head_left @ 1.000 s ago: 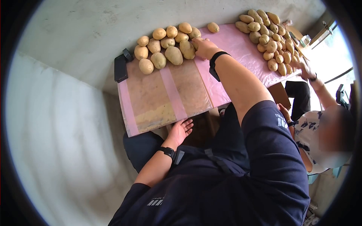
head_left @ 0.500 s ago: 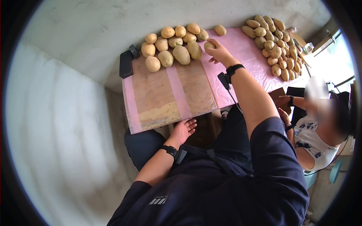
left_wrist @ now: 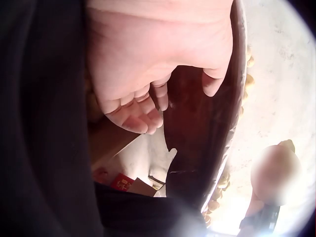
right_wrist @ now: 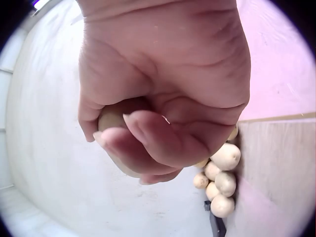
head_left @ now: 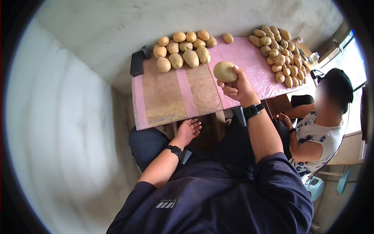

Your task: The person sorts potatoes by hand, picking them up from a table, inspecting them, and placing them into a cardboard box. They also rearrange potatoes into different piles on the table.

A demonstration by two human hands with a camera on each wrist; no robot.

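Observation:
A large greenish potato [head_left: 225, 71] is held up above the pink-covered part of the table by my right hand [head_left: 244, 86]. In the right wrist view the fingers of my right hand [right_wrist: 163, 94] curl round the potato [right_wrist: 114, 116], hiding much of it. My left hand [head_left: 188, 130] lies palm up at the table's near edge, fingers loosely bent and holding nothing. The left wrist view shows my left hand [left_wrist: 158, 54] beside the table's underside. Several potatoes [head_left: 191, 58] stand grouped in rows at the back left of the table [head_left: 161, 93].
A big heap of potatoes [head_left: 287, 58] covers the table's right end. One single potato [head_left: 228, 38] lies at the back edge. A black device [head_left: 136, 64] sits at the back left corner. Another person [head_left: 321, 136] sits at the right, beside a brown box [head_left: 278, 105].
My right hand has gripped a potato beside the left group and lifted it toward me. My left hand stays near the table edge. The other person has drawn back from the heap and sits more upright.

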